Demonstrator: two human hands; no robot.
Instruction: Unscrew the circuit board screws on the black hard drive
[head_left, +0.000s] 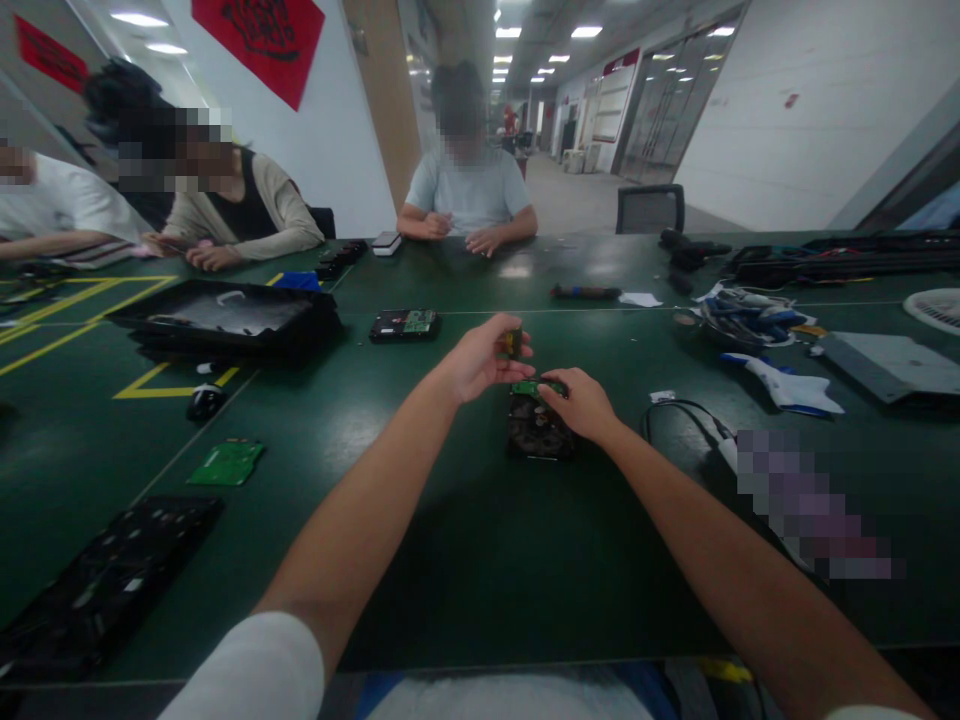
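Observation:
A black hard drive (537, 430) with a green circuit board (525, 387) at its far end lies on the dark green table in front of me. My left hand (487, 358) is raised just beyond and left of the drive, its fingers closed round a small dark and yellowish item (513, 344) too small to name. At the drive's far right corner rests my right hand (581, 402), fingers bent and touching the board's edge; whether they pinch anything is hidden.
Left are another drive (405, 325), a black tray (232, 315), a mouse (205, 402), a loose green board (227, 462) and a black panel (112, 570). Right are a cable (686, 408), gloves (787, 385) and a grey metal box (892, 365). Several people sit across the table.

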